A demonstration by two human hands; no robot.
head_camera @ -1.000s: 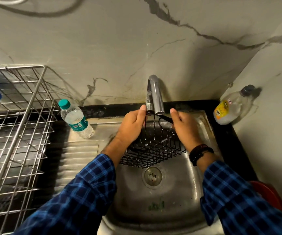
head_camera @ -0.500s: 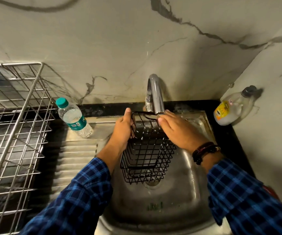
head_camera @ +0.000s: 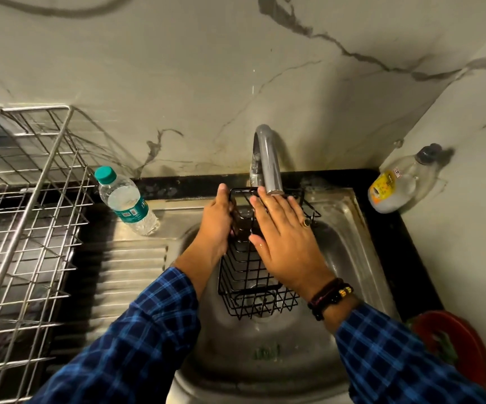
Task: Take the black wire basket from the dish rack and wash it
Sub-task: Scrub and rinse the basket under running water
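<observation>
Head view: right hand over black wire basket (half-hidden)

Walls: pale marble-look panels with dark grey veins, meeting in a corner at the far right.
Counter: black stone edge framing a steel sink with a ribbed drainboard on its left.
Tap: grey curved spout rising at the far wall.
Left side: steel wire rack.
Light: dim and warm, deep shadows under the rack.
</observation>
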